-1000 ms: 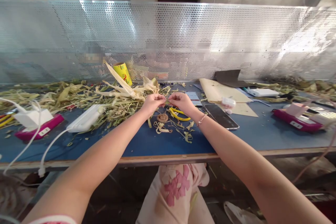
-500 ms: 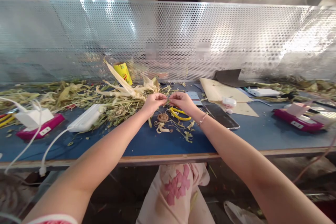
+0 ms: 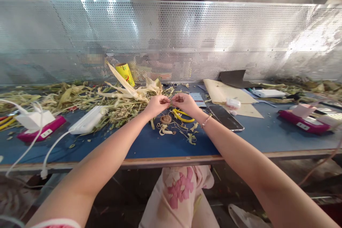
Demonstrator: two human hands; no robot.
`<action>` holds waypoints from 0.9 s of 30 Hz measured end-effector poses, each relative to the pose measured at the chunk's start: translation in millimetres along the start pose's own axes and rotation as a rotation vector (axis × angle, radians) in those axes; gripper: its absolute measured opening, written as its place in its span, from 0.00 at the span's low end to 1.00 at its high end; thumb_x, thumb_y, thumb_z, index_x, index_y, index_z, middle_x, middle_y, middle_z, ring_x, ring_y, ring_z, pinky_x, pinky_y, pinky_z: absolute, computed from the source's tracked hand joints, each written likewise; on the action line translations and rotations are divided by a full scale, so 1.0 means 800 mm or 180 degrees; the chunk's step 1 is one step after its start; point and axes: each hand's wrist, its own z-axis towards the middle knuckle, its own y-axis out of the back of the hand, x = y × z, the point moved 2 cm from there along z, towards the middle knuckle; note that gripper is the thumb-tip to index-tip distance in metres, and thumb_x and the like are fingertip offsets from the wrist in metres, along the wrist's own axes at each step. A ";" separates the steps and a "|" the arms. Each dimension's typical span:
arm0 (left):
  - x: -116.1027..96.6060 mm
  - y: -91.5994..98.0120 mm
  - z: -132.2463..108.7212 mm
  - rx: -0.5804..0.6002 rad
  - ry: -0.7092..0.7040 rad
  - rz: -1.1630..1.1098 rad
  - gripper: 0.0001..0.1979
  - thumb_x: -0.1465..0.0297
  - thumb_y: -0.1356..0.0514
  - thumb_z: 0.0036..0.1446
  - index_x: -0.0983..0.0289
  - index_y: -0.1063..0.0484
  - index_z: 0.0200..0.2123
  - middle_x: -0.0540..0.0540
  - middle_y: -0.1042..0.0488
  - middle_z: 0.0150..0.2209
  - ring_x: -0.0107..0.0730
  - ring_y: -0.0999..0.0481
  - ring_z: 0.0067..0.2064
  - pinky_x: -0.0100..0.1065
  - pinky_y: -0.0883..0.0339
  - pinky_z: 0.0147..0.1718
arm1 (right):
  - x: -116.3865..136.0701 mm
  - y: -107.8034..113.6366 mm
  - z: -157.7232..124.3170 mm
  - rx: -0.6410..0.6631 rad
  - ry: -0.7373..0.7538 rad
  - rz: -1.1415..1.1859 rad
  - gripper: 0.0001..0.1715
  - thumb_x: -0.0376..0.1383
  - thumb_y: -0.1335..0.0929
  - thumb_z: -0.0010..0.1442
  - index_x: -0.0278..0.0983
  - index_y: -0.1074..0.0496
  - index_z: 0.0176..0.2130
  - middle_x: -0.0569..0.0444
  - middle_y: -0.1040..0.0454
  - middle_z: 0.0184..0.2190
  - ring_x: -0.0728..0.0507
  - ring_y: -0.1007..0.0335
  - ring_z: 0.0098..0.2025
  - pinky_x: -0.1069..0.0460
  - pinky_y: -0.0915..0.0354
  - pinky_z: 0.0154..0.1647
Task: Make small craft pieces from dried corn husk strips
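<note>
My left hand (image 3: 155,105) and my right hand (image 3: 185,103) meet above the blue table (image 3: 149,146), both pinched on a thin green-yellow husk strip (image 3: 169,104) held between them. Just below the hands lies a small brown woven coil (image 3: 166,119) among loose husk scraps (image 3: 184,133). Yellow-handled scissors (image 3: 182,115) lie under my right wrist, which wears a bead bracelet. A pile of dried corn husks (image 3: 125,96) spreads to the left of my left hand.
A perforated metal screen (image 3: 171,39) closes the table's far side. A white power bank with cable (image 3: 87,124), a pink device (image 3: 40,131), a yellow roll (image 3: 125,73), a phone (image 3: 226,117), cardboard sheets (image 3: 224,94) and another pink device (image 3: 303,121) lie around.
The two hands have drawn slightly closer together on the strip; otherwise nothing has visibly moved.
</note>
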 end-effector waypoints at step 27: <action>-0.002 -0.005 -0.002 -0.0597 -0.0231 0.0028 0.08 0.75 0.43 0.43 0.65 0.29 0.31 0.52 0.28 0.26 0.29 0.28 0.30 0.31 0.35 0.32 | 0.007 0.011 -0.003 -0.0243 0.0375 -0.1527 0.09 0.35 0.37 0.51 0.35 0.37 0.36 0.50 0.29 0.33 0.47 0.32 0.35 0.52 0.37 0.38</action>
